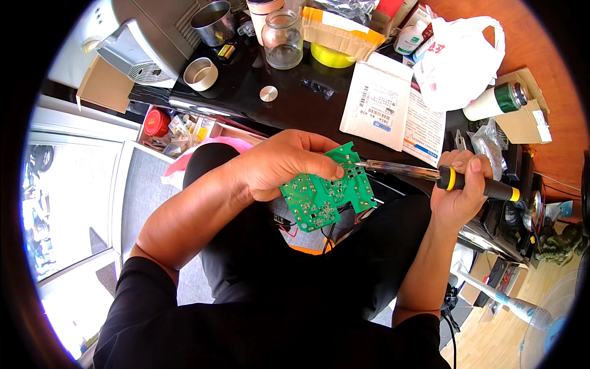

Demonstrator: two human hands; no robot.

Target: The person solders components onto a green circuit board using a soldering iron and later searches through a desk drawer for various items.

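A green circuit board (329, 200) is tilted above my lap, its soldered side facing up. My left hand (292, 163) pinches it by the upper left, with the thumb lying on its face. In my right hand (461, 194) is a tool (402, 169) with a slim metal barrel, a narrow tip and a black-and-yellow handle. I cannot tell whether it is a soldering iron or a screwdriver. Its tip is at the board's upper right part, close to my left thumb. Dark wires (330, 237) show below the board; where they join is hidden.
Along the black desk (246, 101) stand a glass jar (283, 40), a small metal bowl (200, 74) and a padded envelope (376, 101). A white plastic bag (461, 61) is farther right. An open drawer (184, 129) with small parts juts out at left. A fan (547, 320) stands lower right.
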